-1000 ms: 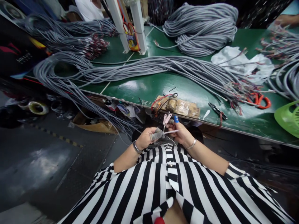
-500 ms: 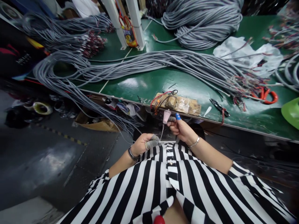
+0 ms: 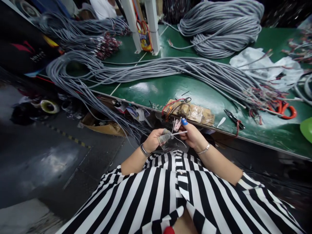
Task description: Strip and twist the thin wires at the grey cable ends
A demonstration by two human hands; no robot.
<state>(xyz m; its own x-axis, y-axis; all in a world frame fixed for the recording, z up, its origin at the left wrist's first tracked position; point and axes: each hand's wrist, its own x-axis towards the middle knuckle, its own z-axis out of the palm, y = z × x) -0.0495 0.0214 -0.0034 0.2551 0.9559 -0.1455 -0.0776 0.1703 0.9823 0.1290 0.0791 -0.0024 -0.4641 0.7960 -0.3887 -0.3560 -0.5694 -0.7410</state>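
My left hand, with grey sleeves on its fingertips, pinches the end of a thin white wire just below the bench edge. My right hand, a blue cap on its forefinger, is closed on the same wire and on a small pinkish connector. A thin strand hangs in a loop between the two hands. Both hands sit close together above my striped lap.
A green bench carries long bundles of grey cable, a big grey coil, a taped cardboard block, black cutters, orange-handled scissors and white plastic bags. Cables hang off the left edge; a cardboard box lies on the dark floor.
Half a second ago my right hand was raised toward the bench edge with the connector, pulling the wire up; now both hands are back together, the wire lying across between them.
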